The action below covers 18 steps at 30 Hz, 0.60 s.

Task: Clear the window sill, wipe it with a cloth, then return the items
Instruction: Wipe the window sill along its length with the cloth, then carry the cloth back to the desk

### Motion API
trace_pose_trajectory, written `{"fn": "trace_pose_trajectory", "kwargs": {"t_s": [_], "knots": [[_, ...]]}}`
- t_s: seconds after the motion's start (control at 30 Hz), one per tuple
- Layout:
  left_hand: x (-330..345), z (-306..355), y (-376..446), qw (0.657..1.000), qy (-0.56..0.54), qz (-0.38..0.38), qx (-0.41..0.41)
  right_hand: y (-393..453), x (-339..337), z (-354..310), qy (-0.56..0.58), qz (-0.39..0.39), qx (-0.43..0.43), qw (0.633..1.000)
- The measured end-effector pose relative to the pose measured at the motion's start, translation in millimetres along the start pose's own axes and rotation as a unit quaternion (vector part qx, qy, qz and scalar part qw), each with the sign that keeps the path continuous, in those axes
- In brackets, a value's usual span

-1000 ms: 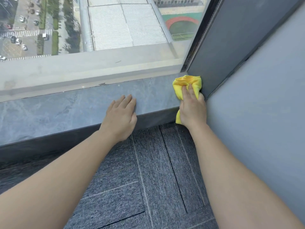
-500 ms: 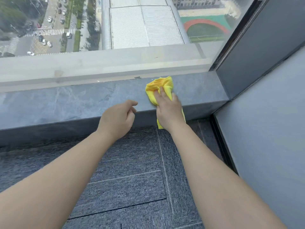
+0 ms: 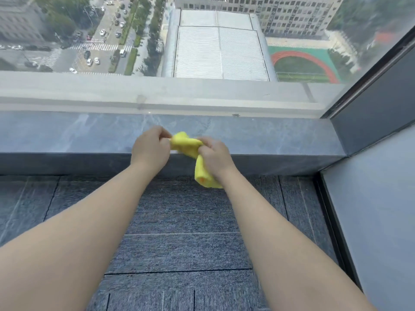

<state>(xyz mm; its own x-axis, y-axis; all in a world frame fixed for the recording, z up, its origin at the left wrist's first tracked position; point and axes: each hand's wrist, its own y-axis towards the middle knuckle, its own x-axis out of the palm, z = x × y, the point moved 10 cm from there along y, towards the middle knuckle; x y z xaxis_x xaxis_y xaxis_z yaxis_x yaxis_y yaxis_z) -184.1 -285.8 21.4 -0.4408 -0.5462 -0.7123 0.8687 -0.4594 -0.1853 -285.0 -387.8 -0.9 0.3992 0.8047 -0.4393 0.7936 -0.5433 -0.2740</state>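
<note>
A yellow cloth (image 3: 186, 143) is bunched up above the front edge of the grey stone window sill (image 3: 67, 133). My left hand (image 3: 151, 151) pinches its left end. My right hand (image 3: 214, 157) grips its right part, and a loose tail of cloth hangs down below that hand in front of the sill's face. Nothing else lies on the visible stretch of sill.
The window glass (image 3: 202, 52) rises straight behind the sill, with a dark frame (image 3: 368, 63) at the right. A grey wall (image 3: 381, 209) closes off the right side. Dark carpet tiles (image 3: 179, 232) cover the floor below.
My right hand slid the cloth leftward along the sill from the right corner to the middle. My left hand lifted off the sill and took hold of the cloth's left end.
</note>
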Motion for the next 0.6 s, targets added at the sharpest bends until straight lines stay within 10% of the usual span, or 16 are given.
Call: {"fn": "trace_pose_trajectory", "kwargs": {"t_s": [0.13,0.3,0.6], "knots": [[3,11,-4,0.982,-0.137,-0.098,-0.087,-3,-37,-17,0.263,0.095,0.096,0.955],[-7,71,-49,0.867,-0.359,-0.278,-0.204,-32,-46,-74,0.454,0.053,0.191,0.869],[-194,179,-94,0.847,-0.468,-0.127,-0.220,-101,-114,-269,0.328,-0.047,0.185,0.925]]}}
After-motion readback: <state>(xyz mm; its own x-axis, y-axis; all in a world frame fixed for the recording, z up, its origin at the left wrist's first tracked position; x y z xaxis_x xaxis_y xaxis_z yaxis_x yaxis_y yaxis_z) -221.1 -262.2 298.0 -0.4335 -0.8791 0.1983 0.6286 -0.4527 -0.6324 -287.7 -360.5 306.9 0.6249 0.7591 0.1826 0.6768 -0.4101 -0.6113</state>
